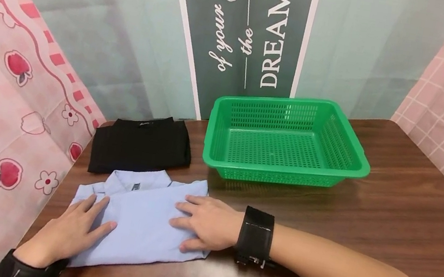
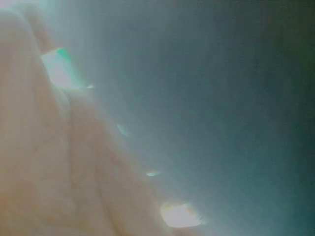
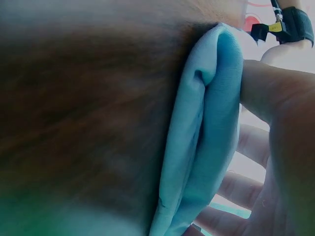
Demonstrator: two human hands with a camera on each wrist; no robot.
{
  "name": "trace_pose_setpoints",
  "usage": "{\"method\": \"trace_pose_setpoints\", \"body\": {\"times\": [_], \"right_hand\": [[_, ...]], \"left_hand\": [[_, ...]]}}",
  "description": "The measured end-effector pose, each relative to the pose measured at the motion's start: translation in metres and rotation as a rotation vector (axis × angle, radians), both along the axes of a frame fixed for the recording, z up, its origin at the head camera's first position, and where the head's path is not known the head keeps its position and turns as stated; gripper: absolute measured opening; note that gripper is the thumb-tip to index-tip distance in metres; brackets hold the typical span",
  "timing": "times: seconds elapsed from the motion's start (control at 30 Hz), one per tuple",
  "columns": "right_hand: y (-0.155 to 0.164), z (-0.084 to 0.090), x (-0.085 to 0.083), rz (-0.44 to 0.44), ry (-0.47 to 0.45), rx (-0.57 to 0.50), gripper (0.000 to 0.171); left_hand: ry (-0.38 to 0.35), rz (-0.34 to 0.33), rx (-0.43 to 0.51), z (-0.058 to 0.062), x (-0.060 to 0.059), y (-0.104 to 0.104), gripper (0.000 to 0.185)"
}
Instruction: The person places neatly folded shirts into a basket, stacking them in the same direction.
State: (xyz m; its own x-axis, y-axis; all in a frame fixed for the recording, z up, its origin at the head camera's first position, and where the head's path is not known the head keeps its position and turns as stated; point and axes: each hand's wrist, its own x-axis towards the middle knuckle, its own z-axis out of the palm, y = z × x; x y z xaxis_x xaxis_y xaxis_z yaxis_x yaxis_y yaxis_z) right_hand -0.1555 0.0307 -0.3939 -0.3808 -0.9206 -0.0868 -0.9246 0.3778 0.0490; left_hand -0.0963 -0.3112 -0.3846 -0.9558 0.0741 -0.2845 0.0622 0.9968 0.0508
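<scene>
My flat, open hands, left [image 1: 72,226] and right [image 1: 205,224], press the folded light-blue cotton shirt [image 1: 142,220]; collar away from me, long axis running hand to hand.

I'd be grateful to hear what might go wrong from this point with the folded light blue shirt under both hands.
1. The light blue shirt lies near the front edge of the table; a slip might drag its lower fold off.
2. The left hand and right hand press flat with no grip, so lifting them may let the layers seen in the right wrist view spring open.
3. The black shirt lies close behind; a push could rumple it.
</scene>
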Motion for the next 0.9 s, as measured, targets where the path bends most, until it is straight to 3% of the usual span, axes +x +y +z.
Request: {"method": "trace_pose_setpoints", "body": {"times": [0.23,0.53,0.9], "right_hand": [[0.014,-0.002,-0.002,0.03,-0.006,-0.047,0.058],[0.041,-0.001,-0.009,0.004,-0.091,-0.152,0.046],[0.06,0.002,-0.009,-0.044,-0.134,-0.16,0.044]], "left_hand": [[0.06,-0.085,0.086,0.006,0.011,0.0,0.085],[0.02,-0.218,0.15,0.018,0.015,0.019,0.099],[-0.007,-0.261,0.15,0.02,0.013,0.036,0.106]]}}
